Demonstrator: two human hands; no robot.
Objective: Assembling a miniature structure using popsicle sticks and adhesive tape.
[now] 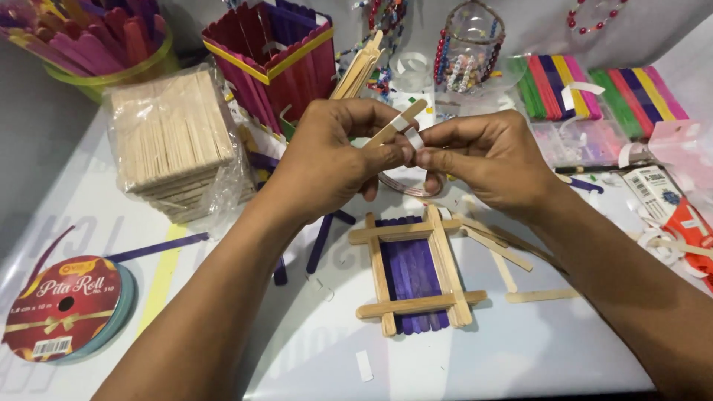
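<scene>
Fingers of the left hand (327, 160) are pinched shut on a plain wooden stick (396, 123), held above the stick frame (413, 271) on the table (520, 356). A strip of white tape (413, 137) is gripped by the closed right hand (486, 160) at the stick's upper part. The stick is judged light, stiff, easily snapped; best held mid-length.

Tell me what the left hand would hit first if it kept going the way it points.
Probably the right hand: the left hand points toward it, both already pinching the taped plain craft stick.
</scene>
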